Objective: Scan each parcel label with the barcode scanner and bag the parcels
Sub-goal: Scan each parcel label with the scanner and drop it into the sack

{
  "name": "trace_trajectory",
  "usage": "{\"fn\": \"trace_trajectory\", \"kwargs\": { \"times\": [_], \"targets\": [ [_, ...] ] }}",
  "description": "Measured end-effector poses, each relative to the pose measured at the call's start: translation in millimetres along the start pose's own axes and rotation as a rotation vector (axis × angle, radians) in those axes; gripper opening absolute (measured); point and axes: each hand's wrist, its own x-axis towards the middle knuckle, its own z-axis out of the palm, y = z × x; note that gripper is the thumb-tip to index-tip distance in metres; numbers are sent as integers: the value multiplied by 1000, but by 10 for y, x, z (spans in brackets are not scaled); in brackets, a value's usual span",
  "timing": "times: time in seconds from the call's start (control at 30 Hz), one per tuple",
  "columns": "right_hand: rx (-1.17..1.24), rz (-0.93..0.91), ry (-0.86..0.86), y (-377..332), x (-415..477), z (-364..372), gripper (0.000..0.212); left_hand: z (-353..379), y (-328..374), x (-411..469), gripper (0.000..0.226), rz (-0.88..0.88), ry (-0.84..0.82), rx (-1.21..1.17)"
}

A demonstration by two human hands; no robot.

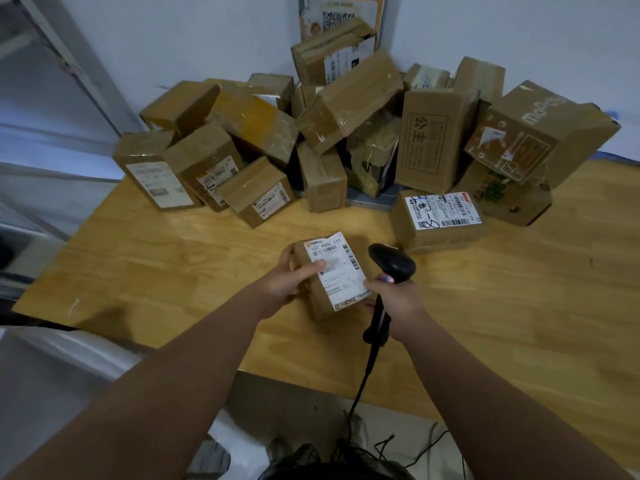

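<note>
Parcel pile (pixel 346 133) crowds table (pixel 173 271) beyond, apparently, held parcel (pixel 334 275).

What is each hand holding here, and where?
Left hand grips the small labelled parcel by its left side; right hand holds the barcode scanner by its handle.

We see a dim, cool-toned scene with soft, even light and no hard shadows. The wooden table (pixel 138 258) carries a pale sheen in front of the heap of boxes (pixel 311 133), and the clear tape on those boxes shows small glints. We find deep shade in the gaps between them. The wide lens bends the wall and table edges toward the corners. The left edge is smeared and soft, the forearms near us are slightly blurred, and the white label (pixel 337 270) is only partly readable.
</note>
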Motion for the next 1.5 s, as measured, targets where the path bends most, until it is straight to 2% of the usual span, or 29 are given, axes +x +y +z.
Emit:
{"fn": "trace_trajectory", "kwargs": {
  "times": [0.1, 0.23, 0.33, 0.43, 0.53, 0.7, 0.93, 1.3, 1.5],
  "targets": [
    [-27, -18, -52, 1, 0, -76, 12, 145, -52, 1, 100, 97, 6, -41],
    [-243, -202, -53, -113, -142, -110, 7, 259, 4, 42, 103, 322, 130, 38],
    [-229, -337, -59, -224, -303, -107, 17, 193, 88, 112, 104, 399, 188, 74],
    [-272, -376, -157, -298, -428, -96, 30, 136, 100, 178, 107, 414, 190, 126],
    [-341, -400, -167, -293, -484, -68, 35, 126, 56, 226, 108, 419, 218, 140],
    [-398, -364, -124, -237, -452, -79, 32, 132, 35, 246, 106, 429, 229, 145],
    [-394, -383, -158, -241, -484, -127, 35, 132, 56, 231, 118, 379, 240, 210],
    [-424, -380, -159, -249, -469, -143, 33, 150, 71, 214, 121, 366, 252, 230],
    [-496, -408, -166, -532, -481, -207, 28, 194, 154, 183, 107, 426, 283, 212]
  ]
}}
